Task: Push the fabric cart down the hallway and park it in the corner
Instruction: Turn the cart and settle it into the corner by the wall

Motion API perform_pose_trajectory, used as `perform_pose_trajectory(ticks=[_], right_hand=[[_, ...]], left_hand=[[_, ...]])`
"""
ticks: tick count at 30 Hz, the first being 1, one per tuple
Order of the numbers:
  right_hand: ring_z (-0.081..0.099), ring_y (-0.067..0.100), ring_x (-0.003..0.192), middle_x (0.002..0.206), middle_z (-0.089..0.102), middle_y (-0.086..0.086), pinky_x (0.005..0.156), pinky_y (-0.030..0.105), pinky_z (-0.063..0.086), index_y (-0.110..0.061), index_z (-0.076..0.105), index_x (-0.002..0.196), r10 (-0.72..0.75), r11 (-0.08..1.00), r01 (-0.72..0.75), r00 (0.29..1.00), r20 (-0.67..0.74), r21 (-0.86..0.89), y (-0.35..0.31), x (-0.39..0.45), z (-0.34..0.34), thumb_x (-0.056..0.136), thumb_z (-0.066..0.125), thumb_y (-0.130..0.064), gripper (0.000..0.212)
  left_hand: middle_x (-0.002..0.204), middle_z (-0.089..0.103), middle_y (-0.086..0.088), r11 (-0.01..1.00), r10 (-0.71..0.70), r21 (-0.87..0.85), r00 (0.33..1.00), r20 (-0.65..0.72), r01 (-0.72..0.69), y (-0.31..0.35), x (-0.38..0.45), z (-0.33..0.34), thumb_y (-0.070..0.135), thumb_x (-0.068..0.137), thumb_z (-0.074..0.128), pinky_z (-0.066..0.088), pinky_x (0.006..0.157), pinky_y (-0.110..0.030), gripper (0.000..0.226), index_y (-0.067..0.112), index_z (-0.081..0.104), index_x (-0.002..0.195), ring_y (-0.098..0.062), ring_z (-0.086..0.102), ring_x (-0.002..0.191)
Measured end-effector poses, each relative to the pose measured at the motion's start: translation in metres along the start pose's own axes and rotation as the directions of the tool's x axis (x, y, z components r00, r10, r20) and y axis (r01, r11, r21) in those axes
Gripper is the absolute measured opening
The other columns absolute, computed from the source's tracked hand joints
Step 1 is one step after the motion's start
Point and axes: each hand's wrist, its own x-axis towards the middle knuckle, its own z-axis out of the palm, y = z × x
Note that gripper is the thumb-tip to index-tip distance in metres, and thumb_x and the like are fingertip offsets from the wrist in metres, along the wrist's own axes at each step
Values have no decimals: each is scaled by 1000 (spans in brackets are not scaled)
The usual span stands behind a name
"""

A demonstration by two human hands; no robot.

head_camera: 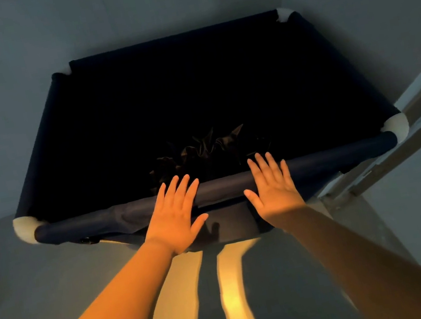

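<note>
The fabric cart (59,135) is a deep, dark navy bin with a tubular rim and white corner joints. It stands in a corner, its far side along the back wall and its far right corner at the wall junction. Dark crumpled cloth (202,149) lies deep inside. My left hand (176,210) hovers flat over the near rim bar, fingers spread, holding nothing. To its right, my right hand (273,187) is spread the same way, palm down over the same bar. Whether either palm touches the bar is unclear.
Grey walls close in behind and to the right of the cart. A white door frame (406,130) runs diagonally at the right, near the cart's right corner. The floor below shows bright patches of light (233,296) between my arm shadows.
</note>
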Motion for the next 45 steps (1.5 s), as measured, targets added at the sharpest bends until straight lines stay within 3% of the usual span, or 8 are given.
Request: perform_pose_trajectory(ticks=[4, 7, 10, 14, 21, 32, 41, 45], right_hand=[[-9, 23, 144, 158, 3, 7, 113, 42, -15, -16, 3, 147, 90, 996, -90, 996, -21, 0, -50, 22, 10, 91, 29, -49, 70], [11, 33, 144, 154, 21, 18, 115, 51, 0, -8, 22, 144, 102, 992, -107, 992, -80, -63, -77, 27, 17, 90, 40, -46, 69], [-6, 27, 145, 157, 6, 13, 114, 47, -11, -12, 10, 146, 159, 983, -162, 986, -43, -84, -78, 34, 17, 92, 34, -50, 71], [-13, 25, 144, 158, -1, 10, 114, 46, -14, -14, 2, 147, 182, 969, -178, 983, 6, -171, -78, 39, 14, 92, 21, -53, 70], [-16, 26, 143, 158, -2, 11, 114, 46, -15, -13, 2, 147, 236, 962, -236, 972, -13, -135, -103, 41, 20, 89, 13, -57, 73], [-18, 23, 143, 158, -6, 8, 113, 45, -17, -17, -1, 147, 92, 995, -91, 996, 3, -51, -107, 28, 26, 92, 16, -52, 68], [-14, 20, 143, 159, -2, 5, 114, 41, -14, -20, 1, 147, -57, 998, 57, 998, -5, 14, -90, 7, 21, 96, 21, -45, 61], [-14, 19, 143, 159, 0, 4, 113, 38, -15, -21, 2, 147, -121, 993, 121, 993, -16, -1, -76, -3, 20, 96, 19, -46, 60]], left_hand=[[153, 23, -13, 999, 12, -34, 1000, -3, -12, -52, 7, 5, 60, 89, 18, 5, 117, -49, 76, 13, 3, 146, -31, 15, 141], [142, 40, -15, 989, 68, -126, 995, -69, -76, -76, 6, 11, 57, 85, 37, 13, 116, -47, 74, 12, 23, 142, -33, 34, 131], [136, 48, -13, 975, 75, -196, 988, -132, -100, -81, 6, 15, 54, 81, 49, 22, 113, -47, 75, 11, 31, 139, -33, 42, 124], [137, 46, -13, 970, 97, -200, 976, -197, -137, -84, 2, 27, 52, 87, 42, 18, 114, -47, 71, 9, 27, 142, -32, 40, 127], [135, 48, -14, 982, 59, -162, 975, -212, -95, -97, -3, 33, 52, 86, 43, 23, 112, -47, 71, 11, 26, 141, -32, 41, 125], [138, 39, -18, 971, -124, -226, 968, -218, 73, -81, -33, 27, 53, 86, 43, 14, 115, -50, 71, 9, 25, 140, -34, 29, 131], [146, 31, -17, 970, -202, -170, 962, -184, 172, -49, -70, 27, 55, 89, 27, 11, 117, -49, 73, 11, 12, 145, -34, 21, 137], [155, 13, -16, 965, -238, -145, 959, -151, 216, -28, -85, 28, 59, 88, 13, 1, 117, -46, 75, 14, -5, 146, -32, 6, 142]])
